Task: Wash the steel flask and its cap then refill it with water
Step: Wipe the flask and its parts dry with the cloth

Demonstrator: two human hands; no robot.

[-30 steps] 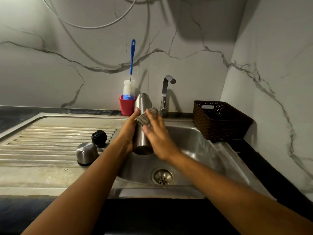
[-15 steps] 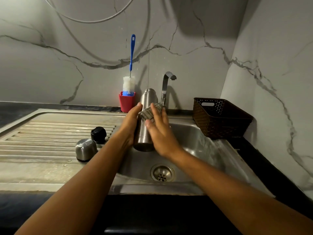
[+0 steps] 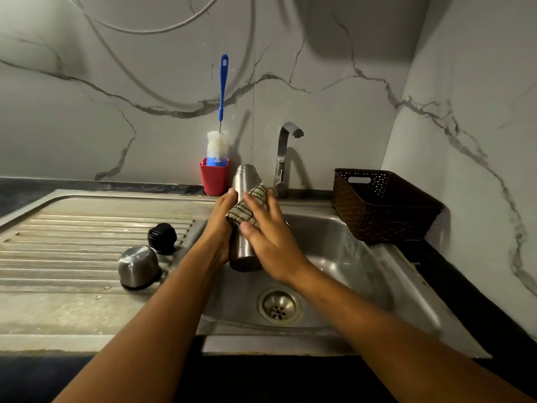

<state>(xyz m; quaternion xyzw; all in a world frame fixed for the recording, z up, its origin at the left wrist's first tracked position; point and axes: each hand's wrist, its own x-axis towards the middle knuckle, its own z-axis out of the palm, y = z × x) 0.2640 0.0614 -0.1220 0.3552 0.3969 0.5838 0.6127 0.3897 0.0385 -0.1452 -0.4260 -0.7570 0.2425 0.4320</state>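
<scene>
- Left hand [image 3: 222, 228] grips the steel flask [image 3: 244, 248] above the sink [image 3: 363, 257]; right hand [image 3: 270, 237] clasps the scrub cloth [image 3: 245, 212] round its upper body.
- Cloth has slid slightly bottomward, so outside scrubbing likely continues.
- Cap [image 3: 138, 266] sits at 9 o'clock, apparently awaiting washing.

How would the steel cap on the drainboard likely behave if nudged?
The steel cap sits rim-down on the ribbed drainboard, so it would probably slide or catch on ribs, not roll. Its polished dome looks smooth, likely slippery in wet fingers. Knocked over, it could roll.
</scene>
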